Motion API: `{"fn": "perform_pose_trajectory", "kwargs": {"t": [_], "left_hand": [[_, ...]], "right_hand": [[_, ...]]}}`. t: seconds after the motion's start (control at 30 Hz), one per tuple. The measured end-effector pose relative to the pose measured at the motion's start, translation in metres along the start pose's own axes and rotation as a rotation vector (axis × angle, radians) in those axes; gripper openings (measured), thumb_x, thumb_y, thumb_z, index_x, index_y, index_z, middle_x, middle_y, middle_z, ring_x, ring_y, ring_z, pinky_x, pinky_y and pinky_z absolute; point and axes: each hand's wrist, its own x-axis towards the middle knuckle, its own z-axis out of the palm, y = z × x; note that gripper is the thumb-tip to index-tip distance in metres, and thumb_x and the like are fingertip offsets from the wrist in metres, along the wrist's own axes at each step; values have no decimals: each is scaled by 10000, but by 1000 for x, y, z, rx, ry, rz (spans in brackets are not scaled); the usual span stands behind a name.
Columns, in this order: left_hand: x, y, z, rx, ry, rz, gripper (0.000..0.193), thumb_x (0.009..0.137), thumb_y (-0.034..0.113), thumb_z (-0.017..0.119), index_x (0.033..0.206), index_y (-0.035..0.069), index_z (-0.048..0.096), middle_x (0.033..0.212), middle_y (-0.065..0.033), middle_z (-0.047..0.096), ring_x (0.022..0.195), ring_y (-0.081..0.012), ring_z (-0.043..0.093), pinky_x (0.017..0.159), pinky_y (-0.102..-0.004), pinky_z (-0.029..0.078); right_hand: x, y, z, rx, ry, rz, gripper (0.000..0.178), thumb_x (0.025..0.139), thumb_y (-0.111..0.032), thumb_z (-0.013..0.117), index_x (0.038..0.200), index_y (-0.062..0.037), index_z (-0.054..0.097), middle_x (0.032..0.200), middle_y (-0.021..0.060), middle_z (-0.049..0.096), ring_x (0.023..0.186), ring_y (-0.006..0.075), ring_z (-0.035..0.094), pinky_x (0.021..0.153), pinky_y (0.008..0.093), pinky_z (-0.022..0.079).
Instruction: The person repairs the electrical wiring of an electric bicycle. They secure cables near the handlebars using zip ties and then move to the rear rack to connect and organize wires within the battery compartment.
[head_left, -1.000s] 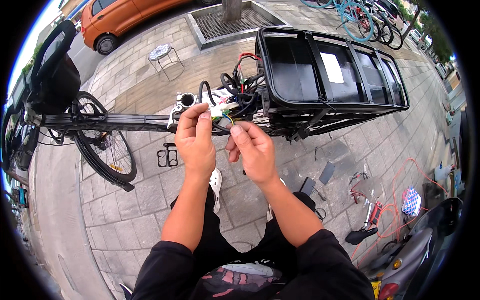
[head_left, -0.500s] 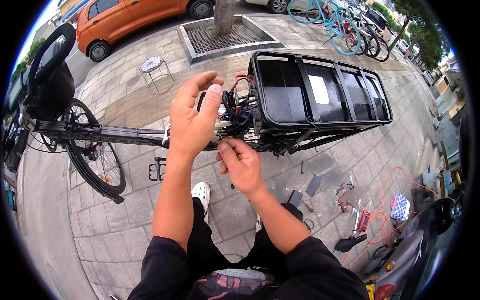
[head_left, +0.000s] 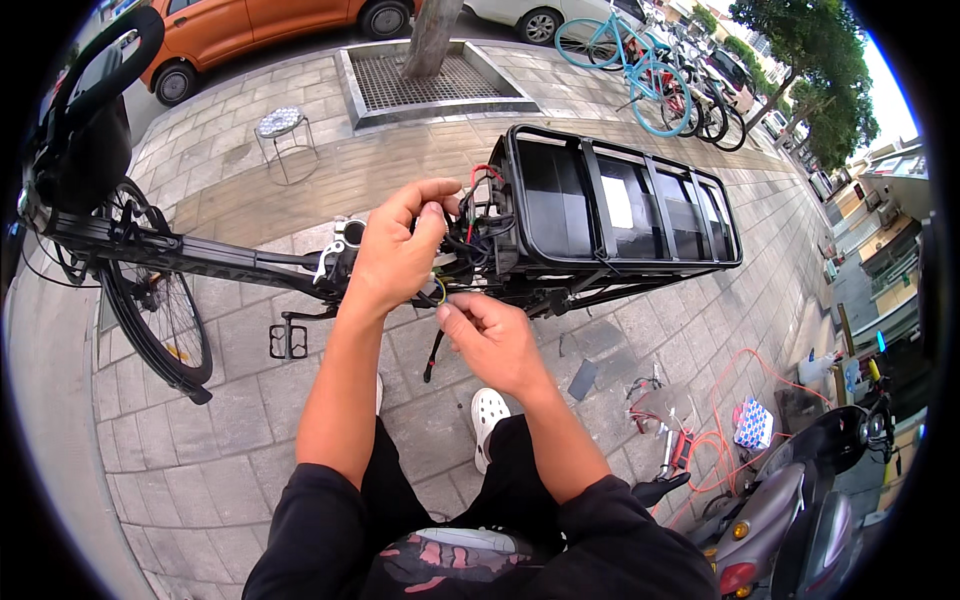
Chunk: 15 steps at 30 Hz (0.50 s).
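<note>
A bicycle stands sideways before me, its wiring bundle (head_left: 484,222) bared between the seat tube and the black rear rack (head_left: 560,262). My left hand (head_left: 398,255) hovers over this wiring, thumb and fingers bent toward each other; whatever lies between them is hidden. Just below, my right hand (head_left: 492,340) is closed, thumb against the curled fingers, at the end of a thin yellow wire (head_left: 442,290). Red and black leads run up beside the rack. Left of my left hand are the open seat tube clamp (head_left: 350,233) and its silver lever (head_left: 326,262).
A pedal (head_left: 289,341) sticks out toward me. On the paving to the right lie a dark flat piece (head_left: 582,380), an orange cord (head_left: 722,440), tools and a patterned box (head_left: 753,424). A parked scooter (head_left: 790,510) is at lower right; a stool (head_left: 281,123) stands beyond the bicycle.
My left hand's raised fingers have come down and bent in over the wiring, uncovering the seat clamp. My right hand stays low by the yellow wire. The whole view has shifted.
</note>
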Motion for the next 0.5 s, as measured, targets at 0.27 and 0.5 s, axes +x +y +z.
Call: {"fn": "perform_pose_trajectory", "kwargs": {"t": [0.27, 0.5], "left_hand": [[4, 7, 14, 52, -20, 58, 355, 1023, 121, 684, 1338, -43, 679, 1151, -72, 748, 1073, -139, 693, 949, -293, 555], [7, 3, 9, -150, 8, -92, 446, 941, 37, 711, 1364, -40, 591, 1100, -92, 716, 981, -142, 679, 844, -321, 571]], "right_hand": [[40, -142, -78, -459, -185, 174, 198, 1028, -187, 725, 1110, -15, 777, 817, 101, 750, 689, 167, 739, 616, 328, 569], [138, -138, -79, -1097, -275, -590, 231, 958, -169, 664, 1121, -67, 791, 1085, 134, 772, 1137, 365, 688, 999, 455, 530]]}}
